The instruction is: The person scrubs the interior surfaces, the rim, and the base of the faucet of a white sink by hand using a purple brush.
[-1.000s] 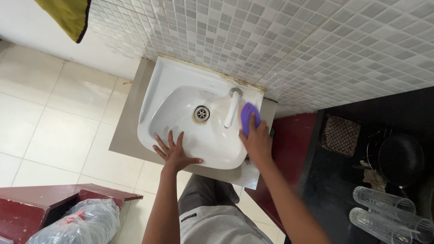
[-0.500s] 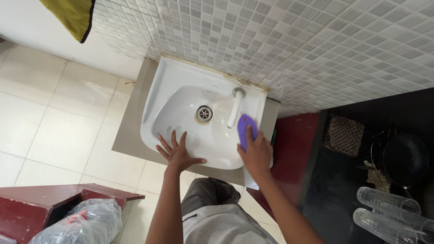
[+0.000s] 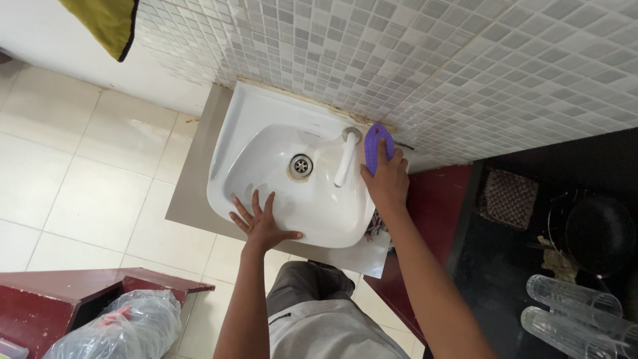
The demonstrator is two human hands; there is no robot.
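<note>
Resting flat with fingers spread, the left hand (image 3: 260, 223) presses the front rim of the white washbasin (image 3: 249, 129). Past the drain (image 3: 301, 165) and white tap (image 3: 345, 159), the right hand (image 3: 385, 181) grips a purple scrubber (image 3: 376, 145) at the basin's back right corner.

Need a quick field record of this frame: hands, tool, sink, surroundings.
left hand: flat on the sink's front rim, fingers spread, holds nothing
right hand: grip on a purple brush, pressed to the sink's right rear corner
sink: white, wall-mounted, drain in basin
tap: white spout, beside the brush
wall: grey mosaic tiles
lower right: clear tumblers on a dark counter
</note>
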